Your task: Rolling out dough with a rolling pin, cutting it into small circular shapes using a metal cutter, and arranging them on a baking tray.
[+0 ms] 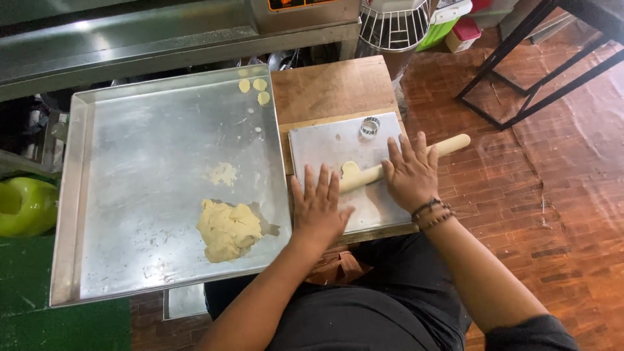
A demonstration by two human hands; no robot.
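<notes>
Both hands flat, fingers spread, holding nothing: left hand (318, 208) and right hand (411, 174) press on rolling pin (403, 162), which lies under both palms across small metal sheet (325, 146), over dough piece (351, 170). Ring cutter (369, 127) just beyond.

On the big tray (97, 195) lay one dough lump (227, 229) and three small dough rounds (253, 90); beside it, one rolling pin (448, 145) and one cutter (369, 127).

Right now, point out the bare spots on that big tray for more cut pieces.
The large tray is mostly bare: its whole left half, and the middle strip between the three small discs at the far right corner and the dough lump. The small metal sheet is crowded: both hands, rolling pin, round cutter.
</notes>
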